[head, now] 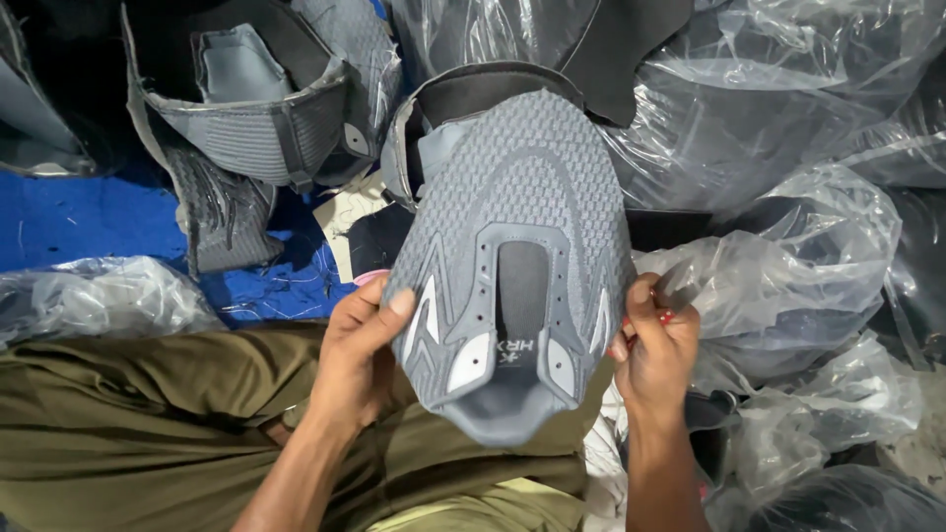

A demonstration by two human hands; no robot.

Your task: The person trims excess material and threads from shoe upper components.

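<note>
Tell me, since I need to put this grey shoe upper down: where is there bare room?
Bare room: the blue surface at left, bordered by the stacked grey uppers above and a plastic bag below; threads litter it. The right side is crowded with clear plastic bags. Both the left hand and right hand hold the shoe upper.

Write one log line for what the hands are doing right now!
left hand: grips grey shoe upper at its edge | right hand: pinches opposite edge, also holds small dark tool | around: more uppers, clear plastic bags
</note>
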